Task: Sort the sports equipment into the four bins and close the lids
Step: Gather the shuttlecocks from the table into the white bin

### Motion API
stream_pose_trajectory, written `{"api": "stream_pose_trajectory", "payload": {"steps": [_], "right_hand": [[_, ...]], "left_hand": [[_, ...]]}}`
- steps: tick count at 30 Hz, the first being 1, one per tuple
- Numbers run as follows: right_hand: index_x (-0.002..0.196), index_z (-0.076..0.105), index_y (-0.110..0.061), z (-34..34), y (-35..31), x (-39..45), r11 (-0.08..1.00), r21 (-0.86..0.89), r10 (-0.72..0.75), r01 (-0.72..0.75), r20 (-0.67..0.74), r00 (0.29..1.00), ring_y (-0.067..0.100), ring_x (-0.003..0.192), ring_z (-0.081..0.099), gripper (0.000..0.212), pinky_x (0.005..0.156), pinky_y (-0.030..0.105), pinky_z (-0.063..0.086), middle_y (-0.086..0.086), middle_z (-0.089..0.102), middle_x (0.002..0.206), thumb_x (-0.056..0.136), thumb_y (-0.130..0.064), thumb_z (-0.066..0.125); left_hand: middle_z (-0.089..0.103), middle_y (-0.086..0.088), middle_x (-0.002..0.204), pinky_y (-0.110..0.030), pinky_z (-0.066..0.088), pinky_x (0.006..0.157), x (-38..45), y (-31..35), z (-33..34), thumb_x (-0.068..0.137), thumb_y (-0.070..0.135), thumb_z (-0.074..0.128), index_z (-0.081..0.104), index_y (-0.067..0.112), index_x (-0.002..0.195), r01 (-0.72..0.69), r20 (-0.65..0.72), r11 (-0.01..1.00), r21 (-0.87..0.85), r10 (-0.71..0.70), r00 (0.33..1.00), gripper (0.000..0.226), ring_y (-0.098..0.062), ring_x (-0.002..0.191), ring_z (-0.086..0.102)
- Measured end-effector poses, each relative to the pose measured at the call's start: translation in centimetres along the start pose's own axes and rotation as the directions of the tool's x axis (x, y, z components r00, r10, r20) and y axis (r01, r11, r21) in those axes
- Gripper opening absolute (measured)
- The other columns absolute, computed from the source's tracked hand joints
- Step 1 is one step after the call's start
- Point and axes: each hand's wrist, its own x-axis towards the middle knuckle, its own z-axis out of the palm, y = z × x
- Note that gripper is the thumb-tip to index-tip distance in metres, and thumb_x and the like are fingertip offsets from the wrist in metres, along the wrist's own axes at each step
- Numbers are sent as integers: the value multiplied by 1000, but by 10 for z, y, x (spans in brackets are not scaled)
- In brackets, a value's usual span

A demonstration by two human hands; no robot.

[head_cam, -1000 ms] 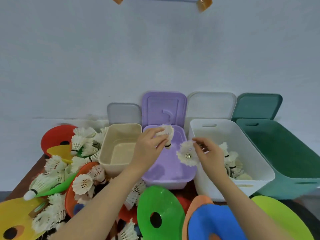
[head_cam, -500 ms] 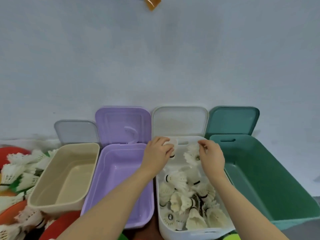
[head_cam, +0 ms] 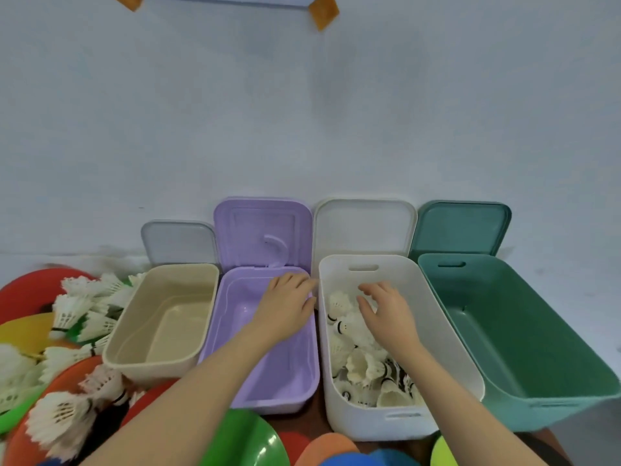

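Note:
Four lidless bins stand in a row against the wall: beige [head_cam: 158, 361], purple [head_cam: 268, 401], white [head_cam: 447, 331] and green [head_cam: 524, 331]. Several white shuttlecocks [head_cam: 364, 368] lie in the white bin. My left hand [head_cam: 285, 306] hovers over the purple bin near its right rim, fingers relaxed and holding nothing. Above the shuttlecocks in the white bin, my right hand [head_cam: 386, 311] is spread with nothing in it. More loose shuttlecocks [head_cam: 84, 307] lie piled at the left.
Each bin's lid leans against the wall behind it: grey [head_cam: 179, 242], purple [head_cam: 262, 230], white [head_cam: 364, 225], green [head_cam: 460, 227]. Coloured flat discs lie at the left and front: red [head_cam: 30, 290], yellow [head_cam: 23, 331], green [head_cam: 245, 442], orange [head_cam: 326, 447].
Both hands each held a shuttlecock and carried it over the white bin; now both hands are empty, and the left hand has drawn back over the purple bin.

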Motion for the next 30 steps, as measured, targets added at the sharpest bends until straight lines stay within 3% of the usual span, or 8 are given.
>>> {"api": "stream_pose_trajectory", "payload": {"steps": [4,8,13,18,22,25,27,30], "right_hand": [[110,66,-12,6,-42,-23,998,20,-68,68,-4,998,20,96,59,23,81,29,42,4,65,103,90,-18,57],[106,67,-11,27,-91,-45,990,71,-126,125,18,992,21,88,60,20,76,30,45,4,65,94,88,-15,59],[105,67,-10,74,-155,-80,979,157,-143,133,55,988,19,82,60,19,75,31,46,3,64,94,88,-14,60],[110,64,-11,123,-206,-116,978,176,-145,110,201,969,18,90,57,23,76,29,44,3,62,100,91,-21,57],[110,64,-14,156,-232,-138,979,165,-167,124,281,945,17,94,56,23,80,31,44,1,63,98,89,-23,58],[114,62,-16,178,-240,-148,981,143,-173,131,344,923,17,101,57,27,85,30,44,-1,64,107,90,-27,56],[120,57,-15,191,-245,-150,986,54,-167,159,414,895,24,106,55,35,89,36,43,2,62,113,90,-33,54],[126,48,-17,210,-250,-153,969,-122,-120,216,531,839,27,112,51,43,98,37,31,3,60,117,90,-40,49]], "left_hand": [[54,-1,130,-37,31,98,-47,-20,-23,90,36,30,52,14,130,54,0,999,-2,-54,999,50,-24,120,48],[68,-1,100,-38,49,76,-106,-50,-44,79,33,38,67,14,106,105,-24,994,-13,-105,994,45,-24,90,65],[64,-5,111,-41,41,86,-177,-96,-62,80,34,35,64,12,111,206,-13,978,-37,-206,978,48,-27,101,58],[63,-5,113,-42,39,87,-243,-141,-72,79,30,44,65,14,109,333,-42,942,35,-331,943,40,-30,105,57],[31,-8,148,-46,23,106,-282,-174,-74,88,33,51,43,18,136,451,2,889,82,-453,892,51,-31,136,25],[5,-6,157,-46,12,112,-299,-192,-74,91,41,49,21,22,147,478,52,872,106,-485,873,65,-29,142,6],[1,-4,157,-44,10,113,-303,-202,-72,92,47,46,12,24,149,473,97,871,132,-486,868,70,-25,143,3],[10,-3,156,-41,15,111,-307,-213,-65,91,51,45,9,25,149,477,130,866,151,-495,859,73,-24,142,14]]}}
